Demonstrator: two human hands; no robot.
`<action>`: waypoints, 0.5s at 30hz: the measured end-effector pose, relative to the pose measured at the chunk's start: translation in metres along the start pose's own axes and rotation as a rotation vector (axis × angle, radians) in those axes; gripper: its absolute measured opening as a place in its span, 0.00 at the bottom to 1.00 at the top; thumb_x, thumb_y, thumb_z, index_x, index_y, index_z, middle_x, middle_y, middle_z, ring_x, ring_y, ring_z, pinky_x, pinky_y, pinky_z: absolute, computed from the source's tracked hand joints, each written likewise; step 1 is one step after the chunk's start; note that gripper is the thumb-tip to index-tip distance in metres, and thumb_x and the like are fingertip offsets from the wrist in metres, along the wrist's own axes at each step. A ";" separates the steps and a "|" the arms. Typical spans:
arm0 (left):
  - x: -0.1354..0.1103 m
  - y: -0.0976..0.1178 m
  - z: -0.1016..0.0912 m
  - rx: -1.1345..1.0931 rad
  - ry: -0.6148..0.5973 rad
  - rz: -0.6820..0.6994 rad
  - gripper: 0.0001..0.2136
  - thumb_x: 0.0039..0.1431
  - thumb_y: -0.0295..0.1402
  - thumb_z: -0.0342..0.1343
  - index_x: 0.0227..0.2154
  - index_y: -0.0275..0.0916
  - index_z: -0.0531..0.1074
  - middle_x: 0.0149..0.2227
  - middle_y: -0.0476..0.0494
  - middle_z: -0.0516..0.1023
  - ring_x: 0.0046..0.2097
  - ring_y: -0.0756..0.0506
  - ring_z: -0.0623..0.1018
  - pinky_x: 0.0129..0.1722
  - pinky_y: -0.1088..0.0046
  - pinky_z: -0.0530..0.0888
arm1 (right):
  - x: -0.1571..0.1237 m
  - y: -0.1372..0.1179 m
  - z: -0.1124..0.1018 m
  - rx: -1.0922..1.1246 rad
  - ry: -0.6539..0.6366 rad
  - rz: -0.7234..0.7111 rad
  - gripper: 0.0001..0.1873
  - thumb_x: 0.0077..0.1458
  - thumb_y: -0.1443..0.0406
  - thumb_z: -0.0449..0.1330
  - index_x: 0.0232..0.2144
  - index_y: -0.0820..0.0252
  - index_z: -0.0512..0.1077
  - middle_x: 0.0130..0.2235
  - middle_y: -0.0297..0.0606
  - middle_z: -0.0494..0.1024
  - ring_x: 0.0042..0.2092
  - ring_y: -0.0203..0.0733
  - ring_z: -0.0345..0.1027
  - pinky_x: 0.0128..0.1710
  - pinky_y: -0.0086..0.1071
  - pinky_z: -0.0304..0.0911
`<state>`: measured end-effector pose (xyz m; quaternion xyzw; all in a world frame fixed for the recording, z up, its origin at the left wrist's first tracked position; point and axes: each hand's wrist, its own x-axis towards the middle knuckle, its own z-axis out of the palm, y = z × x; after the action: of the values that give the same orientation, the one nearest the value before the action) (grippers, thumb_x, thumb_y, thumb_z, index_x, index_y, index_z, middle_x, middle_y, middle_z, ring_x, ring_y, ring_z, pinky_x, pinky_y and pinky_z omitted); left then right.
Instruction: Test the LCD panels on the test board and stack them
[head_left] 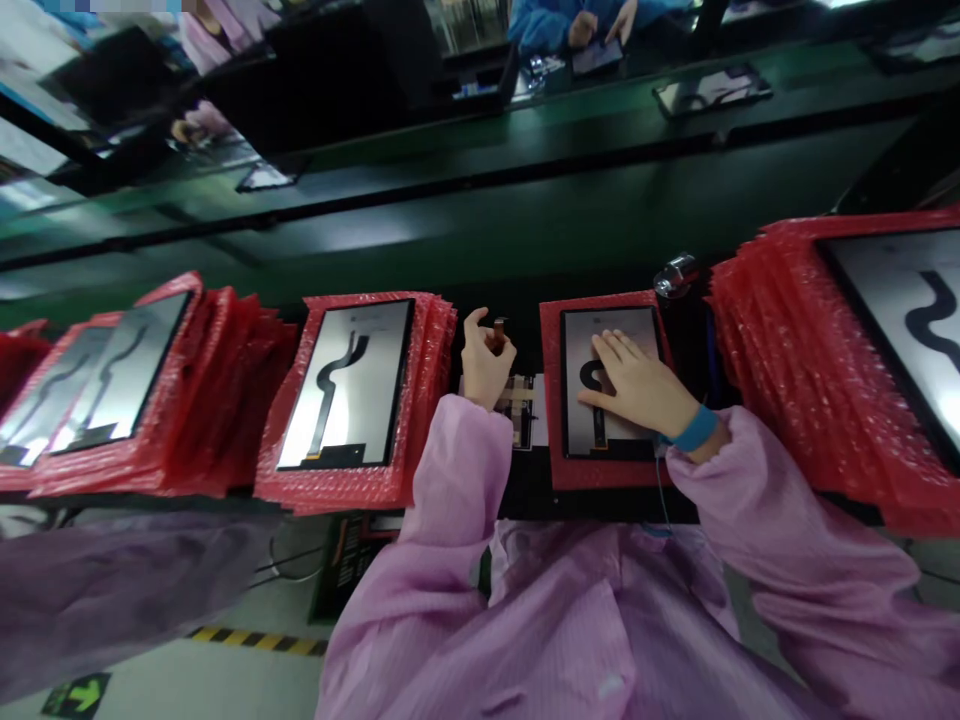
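My right hand (637,385) lies flat with fingers stretched out on the back of a display panel (622,320), partly covering its curved black flex cable (598,425). That panel rests on a red bubble-wrap sheet (551,400). To the left, my left hand (486,362) is raised with thumb and forefinger pinched together at a small brown strip (499,328); its exact kind is too small to tell. Below this hand, a small part with tan tape (517,400) lies on the bench, half hidden by the wrist.
Stacks of red bubble wrap topped with display panels stand left (367,390) and right (900,330), with another panel (124,375) farther left. A clear glass-like object (676,275) sits behind my right hand. Across the green conveyor (480,230), a co-worker's hands (600,25) hold a panel.
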<state>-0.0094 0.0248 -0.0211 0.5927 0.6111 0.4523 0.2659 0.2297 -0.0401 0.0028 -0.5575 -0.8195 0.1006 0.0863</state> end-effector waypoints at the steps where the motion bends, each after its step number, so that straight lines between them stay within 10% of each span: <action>1: 0.001 -0.003 0.001 -0.117 0.009 0.013 0.29 0.53 0.22 0.57 0.58 0.37 0.59 0.34 0.50 0.75 0.37 0.50 0.77 0.43 0.72 0.74 | 0.001 0.000 0.005 -0.001 -0.010 0.005 0.47 0.60 0.48 0.59 0.68 0.80 0.55 0.69 0.66 0.56 0.71 0.66 0.48 0.69 0.57 0.51; 9: 0.001 0.003 0.001 -0.315 -0.044 0.102 0.22 0.64 0.53 0.55 0.45 0.38 0.75 0.32 0.47 0.79 0.36 0.49 0.79 0.41 0.72 0.75 | -0.008 0.002 0.018 0.041 0.020 0.010 0.50 0.60 0.48 0.60 0.70 0.78 0.49 0.71 0.67 0.50 0.73 0.67 0.40 0.70 0.59 0.46; 15: -0.006 0.014 -0.004 -0.267 -0.091 0.081 0.26 0.65 0.56 0.50 0.34 0.37 0.78 0.30 0.45 0.79 0.34 0.49 0.78 0.35 0.73 0.74 | -0.006 -0.002 0.016 0.062 0.046 0.027 0.50 0.60 0.51 0.60 0.69 0.82 0.49 0.69 0.67 0.54 0.72 0.67 0.46 0.71 0.57 0.45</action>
<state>-0.0054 0.0165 -0.0081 0.5962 0.5083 0.5126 0.3514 0.2266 -0.0476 -0.0124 -0.5679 -0.8061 0.1141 0.1209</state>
